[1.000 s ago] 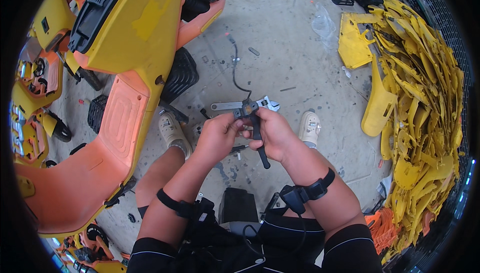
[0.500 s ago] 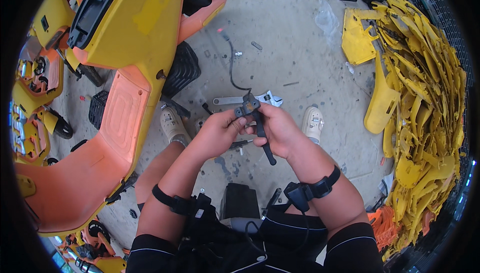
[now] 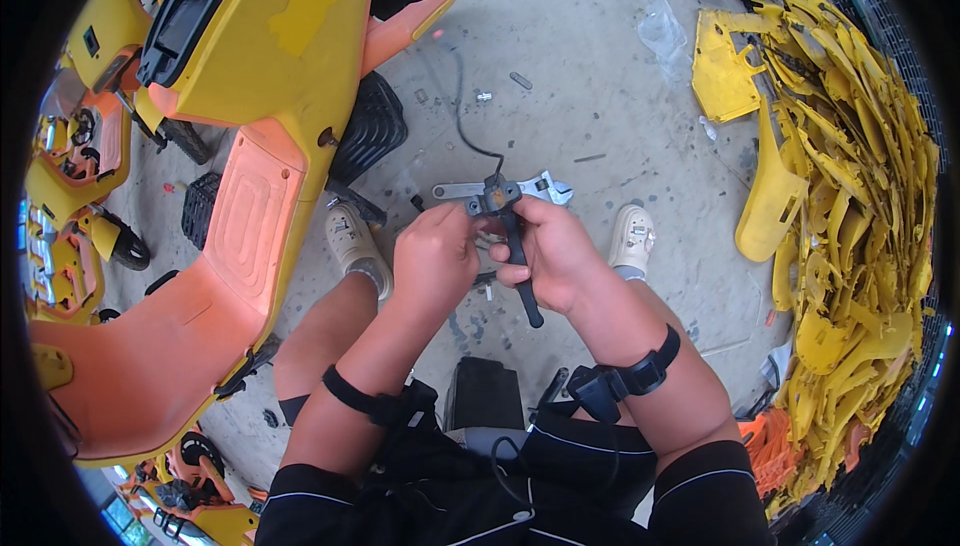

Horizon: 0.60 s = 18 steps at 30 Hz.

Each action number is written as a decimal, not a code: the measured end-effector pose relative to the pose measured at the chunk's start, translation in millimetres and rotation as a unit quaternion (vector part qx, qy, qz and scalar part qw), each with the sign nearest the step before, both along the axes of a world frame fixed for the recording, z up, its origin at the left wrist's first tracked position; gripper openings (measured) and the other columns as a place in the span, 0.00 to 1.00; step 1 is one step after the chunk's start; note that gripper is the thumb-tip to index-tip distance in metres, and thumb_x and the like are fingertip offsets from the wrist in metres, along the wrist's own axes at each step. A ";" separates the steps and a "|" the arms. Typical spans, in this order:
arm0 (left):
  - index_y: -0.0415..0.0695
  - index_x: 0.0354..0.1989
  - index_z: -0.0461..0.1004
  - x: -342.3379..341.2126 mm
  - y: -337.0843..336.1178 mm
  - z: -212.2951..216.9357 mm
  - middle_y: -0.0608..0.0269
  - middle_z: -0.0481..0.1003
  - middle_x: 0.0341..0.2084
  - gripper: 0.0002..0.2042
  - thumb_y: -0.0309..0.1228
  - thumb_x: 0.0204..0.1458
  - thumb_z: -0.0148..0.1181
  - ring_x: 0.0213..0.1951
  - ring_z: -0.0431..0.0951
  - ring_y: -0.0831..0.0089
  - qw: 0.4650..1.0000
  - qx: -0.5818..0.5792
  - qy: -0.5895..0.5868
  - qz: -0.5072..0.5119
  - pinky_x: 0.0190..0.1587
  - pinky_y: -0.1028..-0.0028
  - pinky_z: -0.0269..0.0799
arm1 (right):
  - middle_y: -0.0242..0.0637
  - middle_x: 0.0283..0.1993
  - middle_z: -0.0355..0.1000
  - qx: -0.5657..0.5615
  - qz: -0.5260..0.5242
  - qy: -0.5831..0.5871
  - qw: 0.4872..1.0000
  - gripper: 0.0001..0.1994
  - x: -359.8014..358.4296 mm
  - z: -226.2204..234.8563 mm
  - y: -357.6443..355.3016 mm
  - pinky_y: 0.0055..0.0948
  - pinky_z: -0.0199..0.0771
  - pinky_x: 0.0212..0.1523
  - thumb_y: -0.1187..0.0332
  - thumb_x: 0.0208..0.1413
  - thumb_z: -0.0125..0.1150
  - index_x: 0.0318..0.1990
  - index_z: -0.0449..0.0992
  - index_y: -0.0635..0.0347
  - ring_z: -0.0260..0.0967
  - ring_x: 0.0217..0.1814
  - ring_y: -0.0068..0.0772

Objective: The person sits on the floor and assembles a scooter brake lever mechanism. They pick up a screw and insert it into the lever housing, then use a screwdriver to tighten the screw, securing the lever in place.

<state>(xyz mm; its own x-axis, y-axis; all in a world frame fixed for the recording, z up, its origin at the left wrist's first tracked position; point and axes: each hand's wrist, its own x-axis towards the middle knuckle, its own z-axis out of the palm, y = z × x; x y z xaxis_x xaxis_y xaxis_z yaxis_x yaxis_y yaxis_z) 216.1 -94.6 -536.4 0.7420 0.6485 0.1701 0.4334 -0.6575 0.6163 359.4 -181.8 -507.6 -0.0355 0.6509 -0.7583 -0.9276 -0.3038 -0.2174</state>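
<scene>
A black brake lever (image 3: 528, 298) with a worn grey clamp and a thin black cable (image 3: 462, 126) is held in front of me, its handle slanting down toward me. My right hand (image 3: 562, 254) is closed round the lever just below the clamp. At the clamp's left side, my left hand (image 3: 436, 254) is curled with its fingertips together; whatever they pinch is hidden. Beyond my hands, an adjustable wrench (image 3: 546, 189) lies on the floor, partly covered by the clamp. The cable runs away from the clamp along the floor.
On the left stands a yellow and orange scooter body (image 3: 250, 206), with more behind it. A tall heap of yellow plastic panels (image 3: 850, 196) rises at the right. Small metal bits (image 3: 484, 97) and a clear plastic bag (image 3: 660, 28) lie on the concrete floor.
My left hand has turned over, its back now facing up and its thumb off the clamp's top. The lever hangs a little steeper in my right hand.
</scene>
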 end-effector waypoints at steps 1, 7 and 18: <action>0.38 0.31 0.76 0.2 0.1 1.4 0.52 0.78 0.27 0.01 0.22 0.54 0.59 0.32 0.80 0.50 1.000 0.003 -0.001 -0.008 0.33 0.61 0.75 | 0.32 0.40 0.73 -0.007 -0.013 0.011 1.000 0.15 -0.6 2.2 -0.2 0.22 0.55 0.21 0.55 0.72 0.45 0.47 0.74 0.53 0.61 0.28 0.23; 0.38 0.40 0.78 2.9 12.2 11.7 0.59 0.78 0.27 0.06 0.25 0.62 0.56 0.29 0.78 0.65 0.949 -0.309 0.025 -0.057 0.34 0.67 0.75 | 0.34 0.40 0.73 -0.026 -0.002 -0.085 0.996 0.16 2.2 -9.6 -2.5 0.24 0.58 0.21 0.57 0.72 0.45 0.46 0.73 0.59 0.63 0.30 0.23; 0.38 0.41 0.79 -10.7 24.9 2.0 0.63 0.77 0.23 0.08 0.28 0.64 0.54 0.27 0.76 0.75 0.860 -0.501 0.076 -0.062 0.34 0.70 0.74 | 0.34 0.38 0.70 0.031 0.096 -0.121 0.988 0.15 7.6 -10.8 -7.8 0.23 0.59 0.19 0.57 0.72 0.47 0.44 0.72 0.61 0.63 0.28 0.22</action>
